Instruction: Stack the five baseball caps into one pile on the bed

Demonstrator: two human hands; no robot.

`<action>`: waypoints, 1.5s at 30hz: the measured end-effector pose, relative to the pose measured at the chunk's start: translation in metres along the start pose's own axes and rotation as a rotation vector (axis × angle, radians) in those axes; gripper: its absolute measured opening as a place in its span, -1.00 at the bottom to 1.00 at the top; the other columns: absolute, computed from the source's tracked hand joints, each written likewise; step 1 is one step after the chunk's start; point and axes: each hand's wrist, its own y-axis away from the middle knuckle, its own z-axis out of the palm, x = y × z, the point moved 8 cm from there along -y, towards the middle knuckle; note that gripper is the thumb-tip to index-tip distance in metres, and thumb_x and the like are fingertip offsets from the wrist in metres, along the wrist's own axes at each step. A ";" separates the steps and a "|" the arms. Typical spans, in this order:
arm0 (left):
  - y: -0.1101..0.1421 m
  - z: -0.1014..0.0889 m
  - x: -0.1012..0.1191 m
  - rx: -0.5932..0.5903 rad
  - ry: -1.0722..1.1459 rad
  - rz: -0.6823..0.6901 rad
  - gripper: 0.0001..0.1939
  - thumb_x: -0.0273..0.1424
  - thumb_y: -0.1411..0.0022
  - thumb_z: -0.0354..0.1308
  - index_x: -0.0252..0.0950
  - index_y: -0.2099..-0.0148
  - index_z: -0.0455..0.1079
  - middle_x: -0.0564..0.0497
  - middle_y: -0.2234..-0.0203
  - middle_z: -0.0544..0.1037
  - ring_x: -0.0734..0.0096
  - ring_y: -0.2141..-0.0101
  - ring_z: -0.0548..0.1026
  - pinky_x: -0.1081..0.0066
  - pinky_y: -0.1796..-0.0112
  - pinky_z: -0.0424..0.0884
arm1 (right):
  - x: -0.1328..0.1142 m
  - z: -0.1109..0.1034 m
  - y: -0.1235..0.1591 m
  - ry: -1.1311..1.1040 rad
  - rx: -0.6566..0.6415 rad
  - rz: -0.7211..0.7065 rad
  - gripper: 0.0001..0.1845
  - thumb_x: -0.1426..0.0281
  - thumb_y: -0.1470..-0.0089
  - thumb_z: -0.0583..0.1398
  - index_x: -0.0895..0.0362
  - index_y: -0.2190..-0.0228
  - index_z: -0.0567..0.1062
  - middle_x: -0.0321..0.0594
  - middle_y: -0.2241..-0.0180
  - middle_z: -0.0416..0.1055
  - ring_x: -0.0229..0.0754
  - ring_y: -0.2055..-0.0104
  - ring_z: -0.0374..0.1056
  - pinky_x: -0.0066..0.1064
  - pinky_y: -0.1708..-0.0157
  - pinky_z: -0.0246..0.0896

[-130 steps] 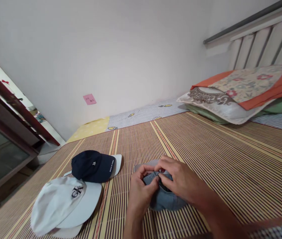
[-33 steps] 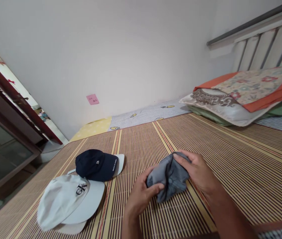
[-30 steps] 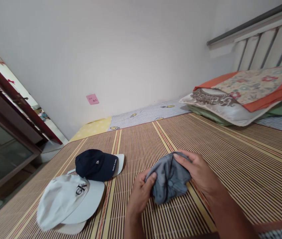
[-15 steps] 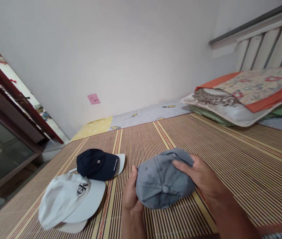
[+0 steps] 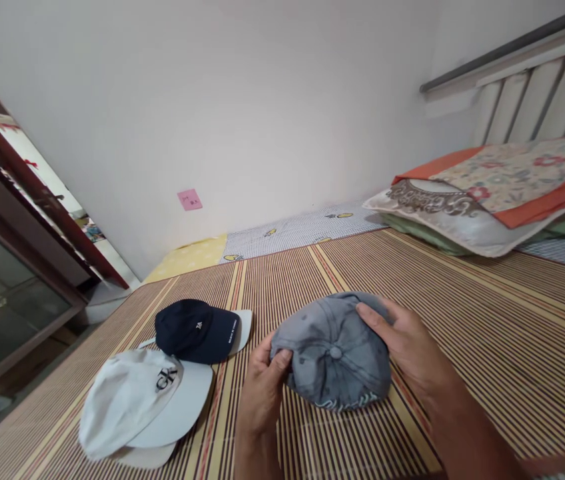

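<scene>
Between my two hands is a grey baseball cap (image 5: 332, 353), its crown and top button facing me and pale stitching showing along its lower edge. My left hand (image 5: 265, 380) grips its left side, thumb on top. On the right side, my right hand (image 5: 397, 340) pinches the fabric with the thumb over the crown; its other fingers are mostly hidden. To the left lies a navy cap (image 5: 187, 327) on top of a white-brimmed cap. Nearer to me rests a white cap (image 5: 127, 400) with black letters, another pale brim poking out beneath it.
A striped bamboo mat (image 5: 282, 287) covers the bed. Pillows (image 5: 462, 207) with a floral and orange cover (image 5: 522, 173) are piled at the right, below a radiator (image 5: 547, 93). A pink note (image 5: 189, 199) sticks to the wall. A glass-fronted cabinet (image 5: 7, 300) stands at the left.
The grey cap has tilted, so its stitched lower edge shows more. My left hand has shifted its hold, with the thumb now over the fabric. The other caps have stayed in place.
</scene>
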 end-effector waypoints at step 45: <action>-0.008 -0.129 0.062 0.546 -0.003 0.231 -0.50 -0.24 -0.07 0.47 -0.19 -0.07 0.52 -0.04 0.15 0.72 0.22 0.17 0.68 0.31 0.08 0.58 | 0.013 0.028 -0.005 0.031 -0.289 0.062 -0.49 -0.06 -0.18 0.28 0.03 0.02 0.54 -0.06 0.11 0.62 0.03 0.07 0.56 -0.02 -0.07 0.41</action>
